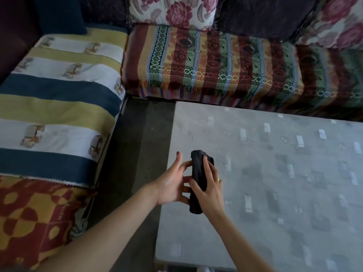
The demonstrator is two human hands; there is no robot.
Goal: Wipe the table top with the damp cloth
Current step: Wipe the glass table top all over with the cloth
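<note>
Over the near-left corner of the grey table top (275, 173), the right hand (209, 190) grips a rolled dark cloth (199, 177); the left hand (172, 185) steadies it, fingers loose. Wiping seems unstarted: next, press cloth down flat.

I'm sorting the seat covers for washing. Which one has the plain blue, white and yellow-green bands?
The striped cover on the seat left of the table. The one behind the table is a busy red-green weave; the near-left one has red and yellow shapes.
</note>
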